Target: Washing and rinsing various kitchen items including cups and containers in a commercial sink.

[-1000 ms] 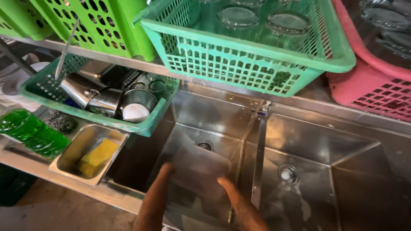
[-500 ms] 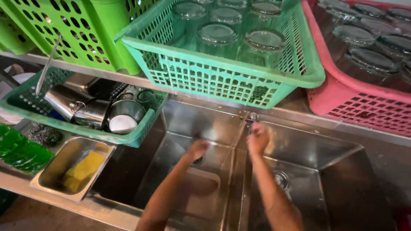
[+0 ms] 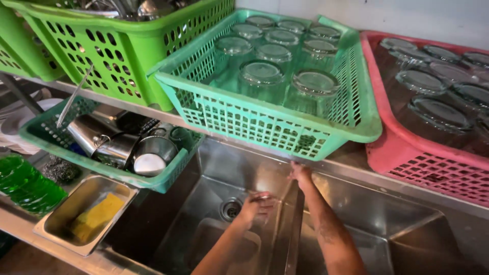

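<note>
A: Logging from the largest down: double steel sink (image 3: 407, 239), its dividing wall between the person's two arms. On the shelf above it, a teal basket (image 3: 265, 122) of glasses set mouth-down, likely so they drain.

B: Hands?

A: Right hand (image 3: 300, 172) reaches up to the back ledge, just under the teal basket; whether its fingers are closed, I cannot tell. Left hand (image 3: 257, 204) is in the left basin near the drain (image 3: 232, 208), fingers curled around a small glass (image 3: 261, 197), seemingly to rinse it.
</note>
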